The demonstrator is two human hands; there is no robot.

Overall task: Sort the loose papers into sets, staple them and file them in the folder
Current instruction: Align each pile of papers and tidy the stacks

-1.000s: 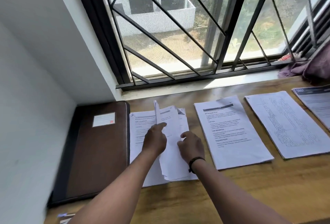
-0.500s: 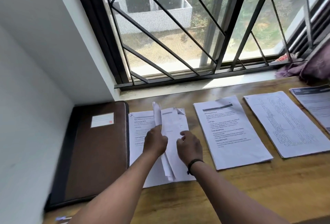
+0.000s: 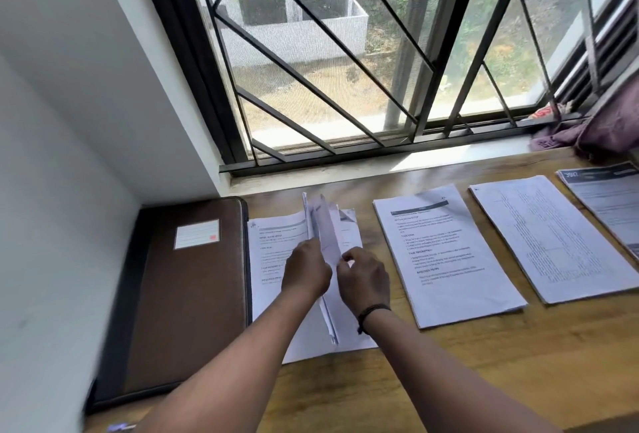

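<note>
A bundle of white papers point(image 3: 325, 232) stands on edge, nearly upright, over a flat printed sheet point(image 3: 273, 249) on the wooden desk point(image 3: 449, 363). My left hand point(image 3: 306, 273) grips the bundle from its left side and my right hand point(image 3: 363, 279) pinches it from the right. A closed brown folder point(image 3: 186, 294) with a white label lies at the far left, against the wall. Three more paper sets lie to the right: one point(image 3: 446, 256) beside my right hand, another point(image 3: 553, 239) further right, and a dark-headed one point(image 3: 608, 197) at the frame's edge.
A white wall borders the desk on the left. A barred window with its sill point(image 3: 380, 163) runs along the back. Purple cloth point(image 3: 601, 132) is bunched at the back right corner. A small purple item point(image 3: 119, 427) shows at the bottom left edge.
The papers between my hands have been tipped up from a fanned, flatter spread to standing on edge. My two hands have drawn closer together around them.
</note>
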